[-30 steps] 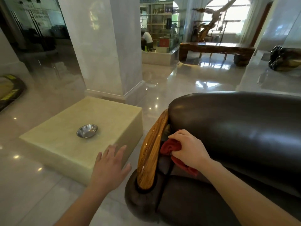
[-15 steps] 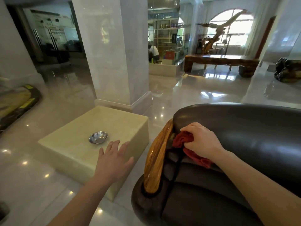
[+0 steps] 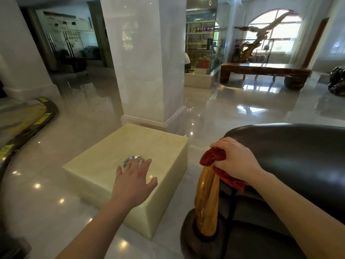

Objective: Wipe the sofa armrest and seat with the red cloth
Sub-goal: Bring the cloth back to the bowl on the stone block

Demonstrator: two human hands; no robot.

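Red cloth [image 3: 212, 156] sits bunched in the right hand [image 3: 236, 159], whose grip is closed around it at the top of the wooden armrest [image 3: 207, 200]; a tail hangs just below the grip onto the dark leather sofa [image 3: 291, 156]. It looks soft and light, so a full-palm hold should keep it spread while wiping. Away from the grip, the left hand [image 3: 133, 182] hovers open-fingered over the stone table [image 3: 104, 165], partly hiding a metal bowl [image 3: 130, 159].

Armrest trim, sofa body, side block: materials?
Armrest trim: looks like varnished wood, amber grain with glossy highlights. Sofa: dark leather or leatherette, smooth with a soft sheen. Block: pale yellow polished stone, possibly onyx or resin, slightly translucent edges.
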